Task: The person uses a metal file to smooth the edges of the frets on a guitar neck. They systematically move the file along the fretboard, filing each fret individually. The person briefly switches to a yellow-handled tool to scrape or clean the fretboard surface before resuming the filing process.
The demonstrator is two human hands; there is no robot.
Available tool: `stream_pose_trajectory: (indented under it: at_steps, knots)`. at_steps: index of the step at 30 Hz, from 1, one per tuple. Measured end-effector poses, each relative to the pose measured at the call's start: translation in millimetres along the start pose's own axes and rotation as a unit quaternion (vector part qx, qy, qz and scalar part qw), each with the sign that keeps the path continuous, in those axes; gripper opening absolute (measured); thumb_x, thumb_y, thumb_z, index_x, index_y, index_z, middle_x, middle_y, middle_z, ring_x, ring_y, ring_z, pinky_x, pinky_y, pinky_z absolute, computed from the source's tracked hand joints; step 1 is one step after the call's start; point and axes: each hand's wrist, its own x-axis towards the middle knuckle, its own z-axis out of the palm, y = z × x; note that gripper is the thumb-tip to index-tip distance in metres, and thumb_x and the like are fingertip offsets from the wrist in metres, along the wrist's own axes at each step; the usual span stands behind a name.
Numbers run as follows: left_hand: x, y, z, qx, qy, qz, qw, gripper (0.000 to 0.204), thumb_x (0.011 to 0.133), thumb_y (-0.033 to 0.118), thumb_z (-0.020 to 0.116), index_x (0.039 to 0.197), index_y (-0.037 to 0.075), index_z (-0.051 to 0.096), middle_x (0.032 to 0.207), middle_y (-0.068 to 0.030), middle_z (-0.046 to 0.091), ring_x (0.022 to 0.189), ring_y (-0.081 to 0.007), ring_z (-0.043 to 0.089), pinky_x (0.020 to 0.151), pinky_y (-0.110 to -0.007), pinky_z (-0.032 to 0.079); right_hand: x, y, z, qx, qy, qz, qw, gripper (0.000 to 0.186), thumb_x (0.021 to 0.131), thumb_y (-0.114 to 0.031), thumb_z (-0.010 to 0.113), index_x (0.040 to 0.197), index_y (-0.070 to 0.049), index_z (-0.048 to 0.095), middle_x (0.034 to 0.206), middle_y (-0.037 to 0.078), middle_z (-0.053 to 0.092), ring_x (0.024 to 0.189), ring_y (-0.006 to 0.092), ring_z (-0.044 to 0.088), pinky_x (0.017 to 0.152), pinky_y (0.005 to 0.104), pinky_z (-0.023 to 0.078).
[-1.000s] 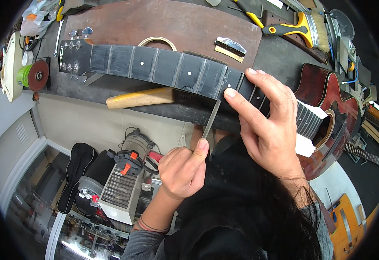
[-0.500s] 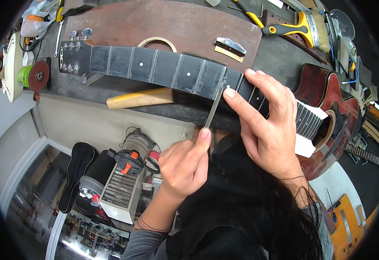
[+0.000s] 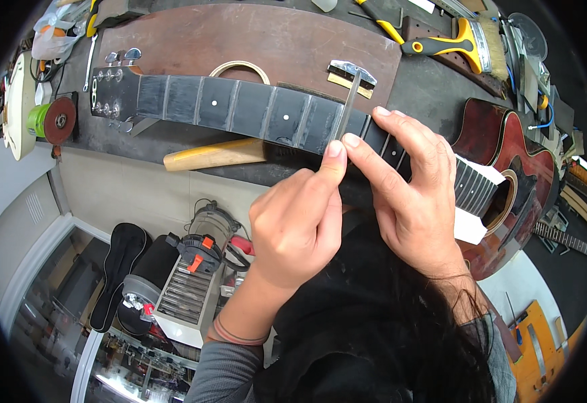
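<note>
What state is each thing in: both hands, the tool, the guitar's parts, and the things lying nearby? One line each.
Left hand: closed on the tool.
Right hand: open, fingertips on the fretboard.
Thin metal tool: laid across the fretboard.
Fretboard: marked with whitish lines; no strings visible.
Guitar body: soundhole uncovered.
Brush: lying flat, unheld.
Wooden handle: lying unheld below the neck.
</note>
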Motion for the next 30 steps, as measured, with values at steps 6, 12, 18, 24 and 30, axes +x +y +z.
stream_pose_trajectory:
  at_steps: [6, 12, 18, 24, 30]
  knots:
    - [-36.0, 12.8, -19.3, 0.012, -0.019, -0.035, 0.999, 0.056, 0.084, -0.018, 0.074, 0.138, -0.004, 0.077, 0.069, -0.0089, 0.055, 0.054, -0.0255, 0.056, 0.054, -0.039, 0.047, -1.7, -0.3, 1.1, -0.009, 0.0, 0.001, 1.0, 0.069, 0.08, 0.002, 0.075, 0.144, -0.022, 0.077, 0.157, 0.013, 0.061, 0.14, 0.0359, 0.062, 0.112, 0.0508, 0.046]
    - [-0.8, 3.4, -5.5, 0.001, -0.012, 0.001, 1.0, 0.055, 0.086, -0.018, 0.073, 0.139, -0.005, 0.076, 0.068, -0.0093, 0.054, 0.054, -0.0251, 0.056, 0.053, -0.038, 0.047, -3.0, 0.6, 1.1, -0.007, -0.003, 0.008, 1.0, 0.073, 0.079, 0.004, 0.074, 0.146, -0.023, 0.076, 0.161, 0.014, 0.059, 0.141, 0.0368, 0.061, 0.112, 0.0514, 0.046]
    - [-10.3, 12.4, -12.8, 0.006, -0.014, -0.022, 1.0, 0.051, 0.086, -0.018, 0.073, 0.135, -0.007, 0.077, 0.07, -0.0102, 0.06, 0.055, -0.0249, 0.058, 0.055, -0.037, 0.049, -2.1, 0.3, 0.0, -0.006, -0.017, 0.007, 1.0, 0.071, 0.082, 0.002, 0.075, 0.148, -0.023, 0.075, 0.162, 0.014, 0.058, 0.142, 0.0365, 0.059, 0.113, 0.0516, 0.045]
    - [-28.6, 11.8, -18.8, 0.006, -0.019, -0.023, 1.0, 0.056, 0.085, -0.019, 0.073, 0.138, -0.006, 0.077, 0.073, -0.0124, 0.065, 0.056, -0.0264, 0.062, 0.056, -0.038, 0.051, -2.7, -1.3, -1.1, -0.008, -0.019, 0.013, 1.0, 0.068, 0.084, 0.0, 0.076, 0.148, -0.023, 0.075, 0.163, 0.014, 0.058, 0.142, 0.0365, 0.059, 0.113, 0.0515, 0.044]
    - [12.9, 8.7, -4.8, 0.001, -0.027, -0.018, 0.999, 0.054, 0.085, -0.019, 0.074, 0.137, -0.006, 0.077, 0.075, -0.0138, 0.066, 0.057, -0.0264, 0.063, 0.057, -0.039, 0.051, -0.3, -2.2, -1.4, -0.01, -0.02, 0.018, 1.0, 0.065, 0.087, -0.003, 0.076, 0.148, -0.023, 0.074, 0.163, 0.013, 0.058, 0.142, 0.036, 0.059, 0.115, 0.0521, 0.043]
